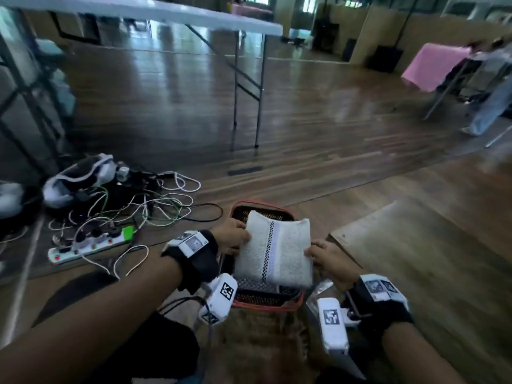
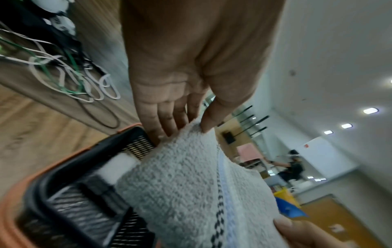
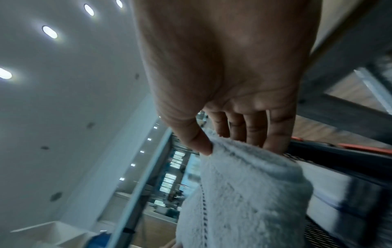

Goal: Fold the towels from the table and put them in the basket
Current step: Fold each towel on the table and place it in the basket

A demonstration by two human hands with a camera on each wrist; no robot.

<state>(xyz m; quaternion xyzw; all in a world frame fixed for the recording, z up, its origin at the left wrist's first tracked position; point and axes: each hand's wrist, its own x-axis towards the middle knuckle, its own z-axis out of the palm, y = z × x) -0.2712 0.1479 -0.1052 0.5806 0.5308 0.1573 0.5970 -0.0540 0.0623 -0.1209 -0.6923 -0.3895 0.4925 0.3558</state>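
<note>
Towel point(image 1: 274, 249): white, folded, with a checked stripe; held flat over the basket point(image 1: 266, 305). Left hand point(image 1: 231, 235) pinches its left edge, thumb point(image 2: 208, 120) on top, fingers point(image 2: 167, 120) beneath. Right hand point(image 1: 331, 261) pinches the right edge likewise, thumb point(image 3: 197, 141) above, fingers point(image 3: 255, 129) under. Basket: black mesh, orange rim, on the wood floor point(image 1: 318, 134), another folded towel point(image 2: 118, 166) inside. Left of it: cables point(image 1: 144, 206), power strip point(image 1: 86, 246). Beyond: folding table point(image 1: 166, 15).
</note>
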